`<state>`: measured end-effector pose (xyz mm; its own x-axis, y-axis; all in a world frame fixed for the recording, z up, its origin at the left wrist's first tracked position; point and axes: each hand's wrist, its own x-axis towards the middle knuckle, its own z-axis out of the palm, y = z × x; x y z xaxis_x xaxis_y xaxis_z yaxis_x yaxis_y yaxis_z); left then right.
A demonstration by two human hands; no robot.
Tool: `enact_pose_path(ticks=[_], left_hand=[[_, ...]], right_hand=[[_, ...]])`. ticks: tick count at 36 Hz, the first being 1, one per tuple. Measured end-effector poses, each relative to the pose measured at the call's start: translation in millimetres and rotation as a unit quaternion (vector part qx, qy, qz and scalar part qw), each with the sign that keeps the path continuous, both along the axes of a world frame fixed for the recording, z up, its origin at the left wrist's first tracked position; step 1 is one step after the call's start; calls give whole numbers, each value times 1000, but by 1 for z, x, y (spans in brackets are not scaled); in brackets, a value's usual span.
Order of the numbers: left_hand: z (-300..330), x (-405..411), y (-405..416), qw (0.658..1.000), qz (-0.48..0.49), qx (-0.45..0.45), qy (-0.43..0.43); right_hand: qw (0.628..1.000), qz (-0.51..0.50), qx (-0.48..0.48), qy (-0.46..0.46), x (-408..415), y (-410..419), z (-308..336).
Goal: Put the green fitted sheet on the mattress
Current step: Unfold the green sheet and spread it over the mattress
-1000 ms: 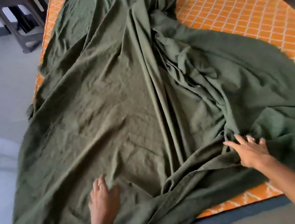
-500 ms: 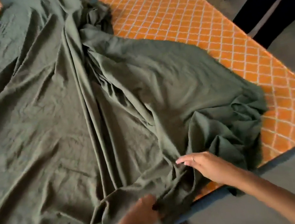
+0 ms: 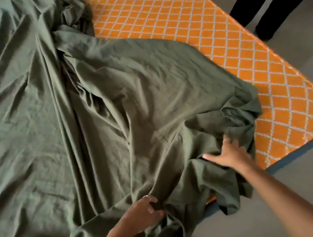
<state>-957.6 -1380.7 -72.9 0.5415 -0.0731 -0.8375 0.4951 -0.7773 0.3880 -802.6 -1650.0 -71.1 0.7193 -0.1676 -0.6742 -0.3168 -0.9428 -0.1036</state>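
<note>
Left hand low centre, fingers curled, gripping bunched hem of green fitted sheet; right hand fingers spread flat on folds, nearer bare mattress corner, lower right; sheet's bulk runs upper left.

Green fitted sheet ran off left, top and bottom edges; its corners and elastic hem could not be found. Mattress mostly hidden beneath it. Right hand motion-blurred, fingertips lost in folds. Left hand fingers partly buried in bunched cloth.
</note>
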Motion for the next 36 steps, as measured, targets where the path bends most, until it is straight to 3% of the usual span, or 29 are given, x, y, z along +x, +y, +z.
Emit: enact_pose_path(ticks=[4,9,13,18,23,25,27,30,34,36], left_hand=[[-14,16,-18,996,29,55,-58],[-11,29,-32,977,103,132,-132],[-7,42,-34,976,43,195,-88],[-8,53,-61,991,-54,96,-75],[-4,64,-112,989,-135,-31,-52],[-2,66,-127,989,-139,-51,-26],[-2,65,-131,989,-137,-56,-4],[-7,59,-122,994,-98,-46,2],[-14,65,-105,996,-83,15,-34],[-16,66,-93,997,-62,30,-42]], right_hand=[[999,18,-23,-14,-15,1,-24],[999,17,34,-13,-16,-6,-36],[996,-34,74,-29,3,-38,-31],[989,-90,82,-88,18,-100,-8],[963,-212,60,-156,-5,-151,8],[971,-216,50,-86,-26,-167,3],[985,-150,20,77,-49,-186,-11],[973,-74,28,215,-73,-228,-48],[972,-98,102,188,-59,-206,-20],[979,-121,122,113,-43,-193,-10]])
